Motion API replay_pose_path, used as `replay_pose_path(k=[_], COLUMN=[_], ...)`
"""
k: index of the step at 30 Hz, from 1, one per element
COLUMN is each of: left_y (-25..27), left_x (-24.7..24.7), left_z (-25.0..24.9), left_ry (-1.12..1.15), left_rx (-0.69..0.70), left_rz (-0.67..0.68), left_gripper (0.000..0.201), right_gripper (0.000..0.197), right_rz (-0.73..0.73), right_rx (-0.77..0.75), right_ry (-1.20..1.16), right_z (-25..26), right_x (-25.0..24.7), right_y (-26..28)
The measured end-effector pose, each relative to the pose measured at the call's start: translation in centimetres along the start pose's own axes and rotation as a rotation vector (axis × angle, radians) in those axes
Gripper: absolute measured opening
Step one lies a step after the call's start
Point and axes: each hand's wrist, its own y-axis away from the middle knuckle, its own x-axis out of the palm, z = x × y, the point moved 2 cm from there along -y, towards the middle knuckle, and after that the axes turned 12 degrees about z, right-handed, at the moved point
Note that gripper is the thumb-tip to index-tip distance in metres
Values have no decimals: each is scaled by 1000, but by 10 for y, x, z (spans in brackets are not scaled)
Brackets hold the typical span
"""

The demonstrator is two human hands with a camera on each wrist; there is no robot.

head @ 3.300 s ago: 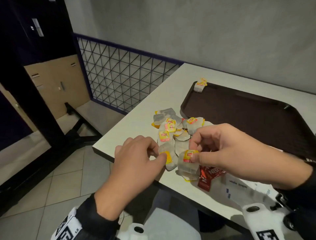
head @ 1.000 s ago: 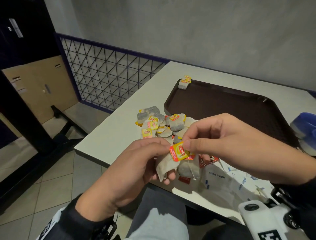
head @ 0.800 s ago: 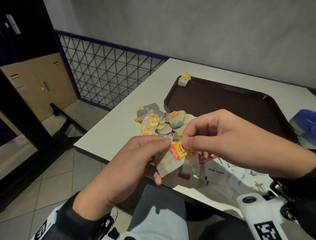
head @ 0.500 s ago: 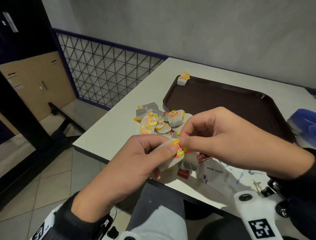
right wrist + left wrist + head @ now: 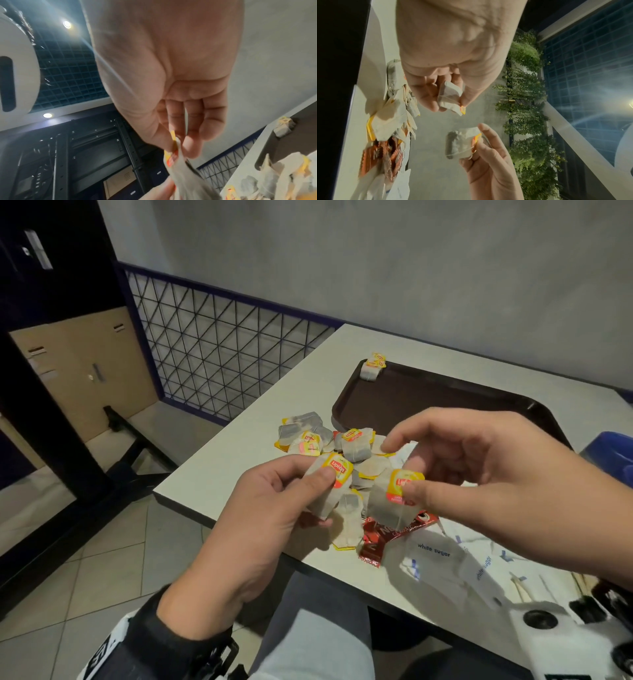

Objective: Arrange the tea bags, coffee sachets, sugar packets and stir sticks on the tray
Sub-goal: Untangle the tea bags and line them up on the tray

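My left hand (image 5: 318, 474) pinches one tea bag (image 5: 327, 491) by its yellow tag, just above the near table edge. Beside it, my right hand (image 5: 409, 479) pinches a second tea bag (image 5: 388, 503) by its tag, and the two bags hang apart. The left wrist view shows both bags: the left one (image 5: 449, 96) and the right one (image 5: 462, 143). A pile of tea bags (image 5: 318, 438) lies in front of the brown tray (image 5: 445, 402). One tea bag (image 5: 372, 368) sits at the tray's far left corner. Red coffee sachets (image 5: 383, 537), white sugar packets (image 5: 436, 558) and stir sticks (image 5: 520, 590) lie near the front edge.
A blue object (image 5: 613, 448) sits at the right edge beside the tray. A dark metal lattice railing (image 5: 222, 354) runs left of the white table (image 5: 239, 446). The grey wall stands close behind the table. My knees are under the front edge.
The two tea bags were held together between both hands. Now the hands have drawn apart, each holding one bag.
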Motion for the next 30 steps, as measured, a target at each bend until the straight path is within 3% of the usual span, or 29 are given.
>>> replay_pose_path(k=[4,11,17,23,30], left_y=[-1,2,4,7,6], left_x=[6,16,13,13,12], left_z=[1,-3,-4,-6,-5], left_ry=[52,98,183,179,164], left_rx=[6,-14,2,42,87], left_rz=[-2,24,21,50,59], left_gripper=[16,13,26,32,30], right_gripper=[14,11,21,28,7], right_rz=[161,-53,-160,-159,-114], right_rx=[-22,21,58,85,110], right_ry=[-115,133,140,-58,-115], right_z=[17,8,0,-1,-1], right_x=[7,14,18,16,19], right_y=[-3,-23,-27,-27,-28])
